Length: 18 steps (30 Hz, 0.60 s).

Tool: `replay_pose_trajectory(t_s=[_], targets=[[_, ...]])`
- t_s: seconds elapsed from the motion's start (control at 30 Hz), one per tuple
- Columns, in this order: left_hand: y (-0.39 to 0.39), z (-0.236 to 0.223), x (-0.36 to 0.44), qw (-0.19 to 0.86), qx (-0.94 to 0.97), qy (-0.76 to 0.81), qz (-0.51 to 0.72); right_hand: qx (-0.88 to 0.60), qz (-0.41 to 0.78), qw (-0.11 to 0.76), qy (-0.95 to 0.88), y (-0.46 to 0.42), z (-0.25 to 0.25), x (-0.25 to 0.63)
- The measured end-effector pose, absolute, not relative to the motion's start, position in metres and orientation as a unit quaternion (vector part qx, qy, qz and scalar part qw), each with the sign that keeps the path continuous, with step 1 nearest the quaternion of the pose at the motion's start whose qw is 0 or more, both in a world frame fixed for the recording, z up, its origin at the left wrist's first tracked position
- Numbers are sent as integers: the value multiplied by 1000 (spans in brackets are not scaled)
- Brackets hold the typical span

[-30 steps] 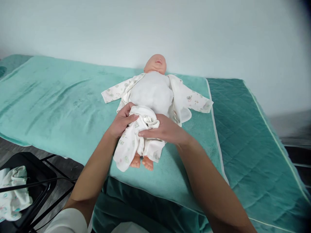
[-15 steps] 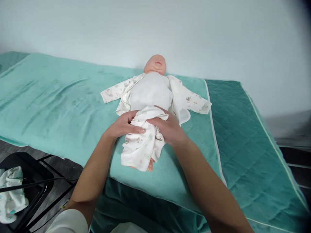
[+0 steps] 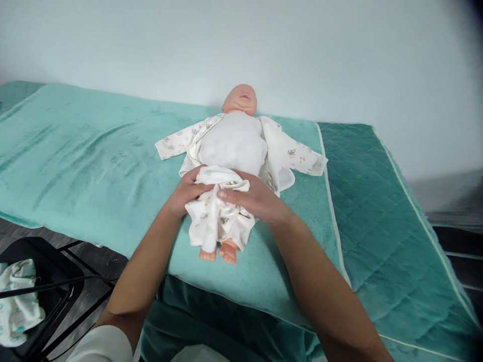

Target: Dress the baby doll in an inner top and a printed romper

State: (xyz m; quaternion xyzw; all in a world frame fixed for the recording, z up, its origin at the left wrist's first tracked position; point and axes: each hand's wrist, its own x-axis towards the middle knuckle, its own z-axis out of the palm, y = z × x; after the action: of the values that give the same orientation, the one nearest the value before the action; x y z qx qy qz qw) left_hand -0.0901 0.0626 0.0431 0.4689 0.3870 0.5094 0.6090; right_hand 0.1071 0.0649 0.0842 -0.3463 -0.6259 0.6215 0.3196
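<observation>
A baby doll [image 3: 241, 100] lies on its back on a green bed cover, its head toward the wall. An unfastened white patterned jacket [image 3: 305, 156] covers its arms, and the white cloth torso [image 3: 234, 141] is bare in front. White patterned pants [image 3: 222, 221] are around its legs, with both feet [image 3: 228, 251] out of the leg ends. My left hand [image 3: 190, 193] grips the bunched pants at the waist on the left side. On the right side my right hand [image 3: 256, 197] is closed on the same waistband, thumb on top.
A darker green quilted cover [image 3: 400, 216] lies to the right under the lighter green cover [image 3: 94, 166]. At the lower left, a black chair [image 3: 68, 286] bears a white patterned cloth [image 3: 18, 301]. A pale wall [image 3: 151, 45] borders the far side.
The pants have been drawn up toward the torso, and both doll feet now show below the leg ends. Both my hands have shifted slightly left with the gathered waistband.
</observation>
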Motion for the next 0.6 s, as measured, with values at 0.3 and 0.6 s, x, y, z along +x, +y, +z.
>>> replay_pose_trajectory(t_s=[0.3, 0.6], targets=[[60, 40, -86, 604, 436, 384, 546, -352, 618, 302, -636, 66, 78, 109], [-14, 63, -72, 551, 424, 471, 543, -338, 529, 276, -727, 70, 77, 117]])
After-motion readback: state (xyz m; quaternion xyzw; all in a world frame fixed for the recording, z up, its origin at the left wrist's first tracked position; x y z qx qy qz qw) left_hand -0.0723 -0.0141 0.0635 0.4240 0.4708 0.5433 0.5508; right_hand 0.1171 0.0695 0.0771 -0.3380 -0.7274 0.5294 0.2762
